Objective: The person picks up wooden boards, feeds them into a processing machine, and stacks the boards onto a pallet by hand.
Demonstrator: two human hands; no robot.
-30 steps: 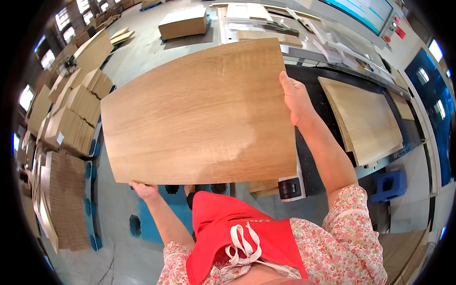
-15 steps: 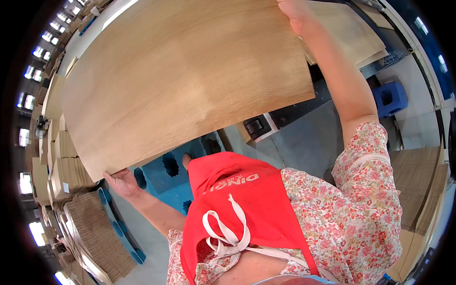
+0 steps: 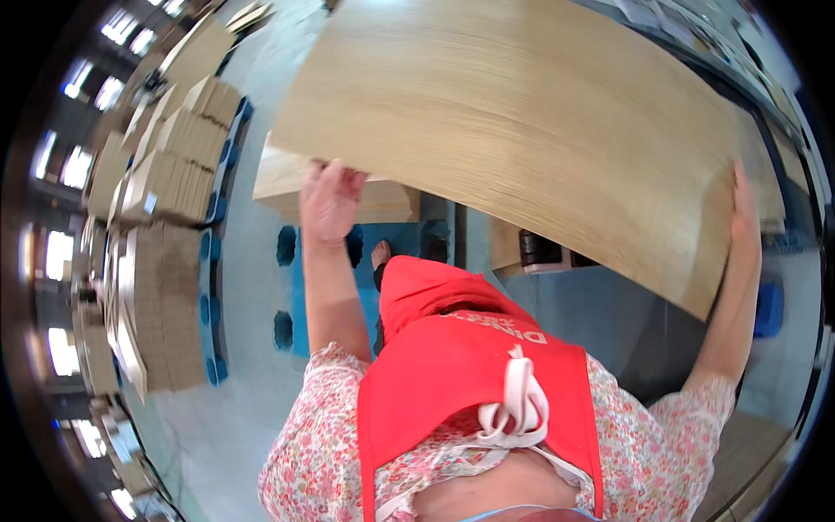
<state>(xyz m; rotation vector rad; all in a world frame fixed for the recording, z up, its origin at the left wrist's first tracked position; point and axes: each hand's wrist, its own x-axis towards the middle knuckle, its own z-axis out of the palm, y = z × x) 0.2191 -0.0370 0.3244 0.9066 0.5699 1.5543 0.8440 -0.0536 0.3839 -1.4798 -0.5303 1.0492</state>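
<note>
Panel (image 3: 522, 130), long axis now toward lower right

Left arm: bare forearm (image 3: 335, 291) rising nearly straight up | left hand (image 3: 329, 204): raised, fingers bent at the top, closure unclear | right arm: reaching out farther right, forearm (image 3: 731, 300) angled upward | right hand (image 3: 744, 204): gripping, narrow edge-on, one digit pointing up, the others hidden | foot (image 3: 381, 253): partly visible below, between the arms.

PLACE: wood workshop | wood-grain panel (image 3: 522, 130) | stacked boards (image 3: 172, 304) on blue pallets (image 3: 210, 306) | grey floor (image 3: 222, 435)
</note>
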